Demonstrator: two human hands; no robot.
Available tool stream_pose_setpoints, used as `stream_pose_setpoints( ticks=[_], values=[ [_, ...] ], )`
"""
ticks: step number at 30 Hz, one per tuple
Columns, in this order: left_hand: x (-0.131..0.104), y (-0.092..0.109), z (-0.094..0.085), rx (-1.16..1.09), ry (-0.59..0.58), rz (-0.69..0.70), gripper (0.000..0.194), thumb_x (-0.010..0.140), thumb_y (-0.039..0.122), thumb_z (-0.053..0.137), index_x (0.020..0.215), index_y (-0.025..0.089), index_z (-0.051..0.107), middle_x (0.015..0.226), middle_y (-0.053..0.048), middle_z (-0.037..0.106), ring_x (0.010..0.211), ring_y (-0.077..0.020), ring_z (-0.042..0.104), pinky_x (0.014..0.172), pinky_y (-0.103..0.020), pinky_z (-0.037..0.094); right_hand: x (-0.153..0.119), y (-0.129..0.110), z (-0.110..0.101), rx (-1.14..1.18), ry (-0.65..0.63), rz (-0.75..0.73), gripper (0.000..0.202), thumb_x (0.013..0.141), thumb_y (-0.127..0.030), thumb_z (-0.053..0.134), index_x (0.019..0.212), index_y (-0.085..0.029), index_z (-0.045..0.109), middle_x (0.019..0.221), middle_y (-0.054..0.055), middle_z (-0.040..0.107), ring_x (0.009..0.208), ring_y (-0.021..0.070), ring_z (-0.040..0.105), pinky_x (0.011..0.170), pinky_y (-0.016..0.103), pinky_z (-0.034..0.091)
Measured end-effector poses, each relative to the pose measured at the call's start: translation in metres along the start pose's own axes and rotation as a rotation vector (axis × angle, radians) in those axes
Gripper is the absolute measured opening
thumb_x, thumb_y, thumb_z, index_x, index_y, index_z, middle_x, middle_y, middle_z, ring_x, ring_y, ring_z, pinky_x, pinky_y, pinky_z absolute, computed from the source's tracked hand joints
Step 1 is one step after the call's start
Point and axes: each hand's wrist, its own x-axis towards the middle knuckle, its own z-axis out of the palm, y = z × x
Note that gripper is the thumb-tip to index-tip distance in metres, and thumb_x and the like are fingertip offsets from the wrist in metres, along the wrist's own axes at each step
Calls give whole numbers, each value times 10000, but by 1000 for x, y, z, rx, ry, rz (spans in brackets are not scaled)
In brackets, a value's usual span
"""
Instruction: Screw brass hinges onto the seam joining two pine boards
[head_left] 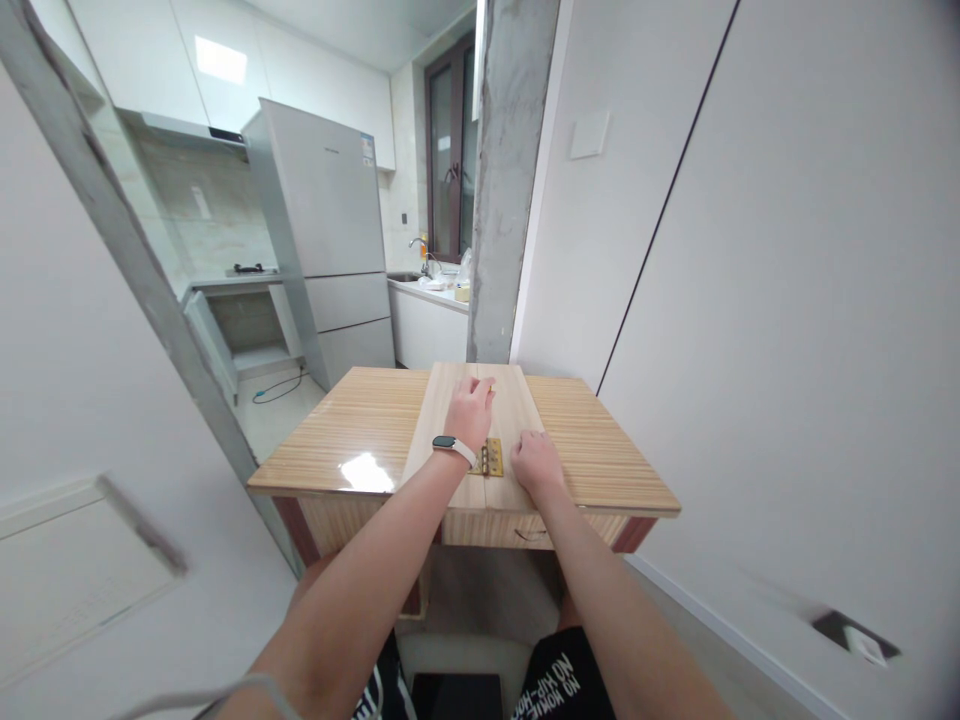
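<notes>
Two light wooden boards (517, 400) lie side by side on the table, their seam running away from me. A brass hinge (493, 458) lies open across the seam, partly hidden by my left wrist. My left hand (469, 412), with a white-strapped band (444, 442) on the wrist, reaches beyond the hinge. Its fingers are pinched over the boards, with a small gold-coloured bit showing at the tips, too small to name. Just right of the hinge, my right hand (537, 460) rests on the right board with curled fingers; whatever may be inside them is hidden.
The striped wooden table (360, 410) has a drawer with a handle (529, 534) at the front. White walls stand close on both sides. Beyond the table are a grey fridge (337, 200), a sink counter (431, 325) and an open low cabinet (251, 320).
</notes>
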Motion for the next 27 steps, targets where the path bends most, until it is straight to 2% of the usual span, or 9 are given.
stream_pose_setpoints(
  ticks=[6, 10, 15, 20, 27],
  values=[
    [-1, -4, 1, -27, -5, -16, 364, 1017, 143, 449, 1346, 199, 595, 1090, -106, 621, 1011, -230, 605, 930, -385, 511, 1, 1, 0, 0, -12, 20, 243, 981, -240, 477, 1026, -132, 690, 1084, 160, 699, 1077, 267, 552, 952, 336, 349],
    [-1, -4, -1, -45, -2, 9, 333, 1024, 174, 447, 1309, 206, 616, 1115, -113, 632, 1050, -238, 606, 966, -399, 512, 0, 0, -1, 5, -10, 4, 242, 975, -234, 477, 1025, -132, 690, 1076, 162, 699, 1068, 270, 554, 948, 342, 348],
    [-1, -2, -5, -34, 18, 23, 262, 998, 256, 559, 1233, 214, 667, 1100, -101, 610, 1047, -234, 593, 979, -401, 506, -1, -1, -1, 2, -7, 2, 248, 975, -229, 472, 1027, -126, 692, 1077, 167, 697, 1069, 270, 558, 952, 342, 347],
    [0, 0, -3, -29, 10, -6, 226, 979, 219, 589, 1183, 217, 687, 1048, -83, 603, 997, -220, 598, 934, -374, 512, 0, -2, 0, 0, -4, 0, 246, 974, -227, 474, 1029, -125, 690, 1076, 163, 695, 1070, 266, 558, 946, 339, 349],
    [-2, -3, -1, -29, 7, -24, 293, 1007, 183, 505, 1249, 216, 665, 1043, -89, 613, 966, -217, 613, 905, -368, 517, 0, -1, 0, 17, -21, 8, 251, 975, -226, 468, 1041, -126, 688, 1104, 171, 689, 1094, 268, 550, 969, 341, 342]
  ],
)
